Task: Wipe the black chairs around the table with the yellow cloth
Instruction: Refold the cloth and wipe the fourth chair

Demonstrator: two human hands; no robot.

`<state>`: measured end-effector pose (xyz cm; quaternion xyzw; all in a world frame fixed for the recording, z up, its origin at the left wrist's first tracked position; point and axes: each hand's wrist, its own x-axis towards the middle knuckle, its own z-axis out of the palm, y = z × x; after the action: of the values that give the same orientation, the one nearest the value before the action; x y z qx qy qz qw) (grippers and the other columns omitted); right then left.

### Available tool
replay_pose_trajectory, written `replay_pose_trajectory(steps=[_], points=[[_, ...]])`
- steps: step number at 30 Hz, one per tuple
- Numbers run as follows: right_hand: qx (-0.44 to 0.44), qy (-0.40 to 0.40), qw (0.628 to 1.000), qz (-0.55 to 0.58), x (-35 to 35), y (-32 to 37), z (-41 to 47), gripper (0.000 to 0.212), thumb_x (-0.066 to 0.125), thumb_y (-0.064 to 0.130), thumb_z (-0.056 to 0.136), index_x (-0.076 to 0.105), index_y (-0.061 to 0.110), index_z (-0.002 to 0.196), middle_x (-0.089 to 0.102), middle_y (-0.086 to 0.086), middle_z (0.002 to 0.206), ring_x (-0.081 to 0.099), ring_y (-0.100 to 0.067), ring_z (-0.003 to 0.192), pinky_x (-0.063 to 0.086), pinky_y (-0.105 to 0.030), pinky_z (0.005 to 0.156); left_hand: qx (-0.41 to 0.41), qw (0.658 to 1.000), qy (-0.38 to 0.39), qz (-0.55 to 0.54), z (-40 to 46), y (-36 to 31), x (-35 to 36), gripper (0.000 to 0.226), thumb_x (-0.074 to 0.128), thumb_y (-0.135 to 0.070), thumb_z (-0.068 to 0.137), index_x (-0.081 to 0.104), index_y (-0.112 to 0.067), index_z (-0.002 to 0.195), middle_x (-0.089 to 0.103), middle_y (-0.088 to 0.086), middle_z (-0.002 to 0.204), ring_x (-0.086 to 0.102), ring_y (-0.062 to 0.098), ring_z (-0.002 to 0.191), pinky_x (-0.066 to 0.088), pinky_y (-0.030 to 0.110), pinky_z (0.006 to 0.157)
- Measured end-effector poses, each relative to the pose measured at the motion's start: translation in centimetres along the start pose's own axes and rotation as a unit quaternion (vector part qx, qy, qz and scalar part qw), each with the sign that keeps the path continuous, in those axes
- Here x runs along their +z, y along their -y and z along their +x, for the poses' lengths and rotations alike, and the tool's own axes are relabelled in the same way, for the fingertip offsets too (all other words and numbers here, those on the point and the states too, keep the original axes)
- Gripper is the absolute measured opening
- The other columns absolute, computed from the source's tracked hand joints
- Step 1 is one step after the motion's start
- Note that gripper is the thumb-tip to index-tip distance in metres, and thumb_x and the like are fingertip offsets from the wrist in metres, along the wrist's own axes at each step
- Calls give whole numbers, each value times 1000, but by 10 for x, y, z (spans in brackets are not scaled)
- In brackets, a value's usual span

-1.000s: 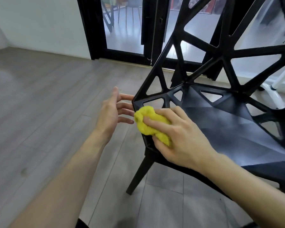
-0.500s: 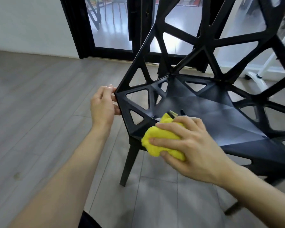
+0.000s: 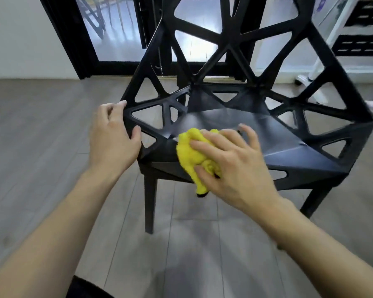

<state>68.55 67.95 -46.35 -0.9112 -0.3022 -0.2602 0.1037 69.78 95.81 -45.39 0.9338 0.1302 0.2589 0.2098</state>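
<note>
Since the earlier frame my right hand point(image 3: 230, 166) has carried the bunched yellow cloth point(image 3: 192, 155) from the corner onto the seat of the black lattice plastic chair point(image 3: 274, 130), pressing it flat; my left hand point(image 3: 112, 136) grips the frame. I judge the seat part-wiped; the backrest and other chairs remain.

Smooth, faintly glossy black plastic chair point(image 3: 278, 145), fuzzy yellow cloth point(image 3: 191, 152), matt grey wood-grain floor point(image 3: 41, 130).
</note>
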Motion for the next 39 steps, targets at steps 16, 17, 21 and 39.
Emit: replay_pose_trajectory(steps=[16,17,21,39], points=[[83,-159,984,-1,5,-25,-73,32,68,39,102,76,28,130,63,-10,145,58,-42,129,41,-62,109,200,971,131,-13,-21,-57,-4,22,65,-29,104,79,-25,120,74,-6,119,64,19,114,50,36,100],[139,-181,973,-14,-6,-48,-86,30,69,38,101,78,27,127,63,-11,143,59,-42,128,41,-62,108,213,966,143,-13,-20,-60,-4,23,65,-30,104,78,-25,122,73,-7,122,64,18,117,49,34,101],[286,-248,925,-20,13,-21,-78,26,72,23,94,80,25,119,61,-15,145,55,-46,130,38,-63,109,226,952,206,2,-19,-76,3,26,56,-32,108,78,-24,119,74,-4,119,64,22,116,48,39,102],[30,-136,988,69,17,26,-39,27,65,28,99,78,20,121,62,-14,143,55,-43,121,37,-56,111,191,953,220,80,-10,-100,22,27,49,-29,107,69,-26,124,64,6,114,57,35,119,46,48,99]])
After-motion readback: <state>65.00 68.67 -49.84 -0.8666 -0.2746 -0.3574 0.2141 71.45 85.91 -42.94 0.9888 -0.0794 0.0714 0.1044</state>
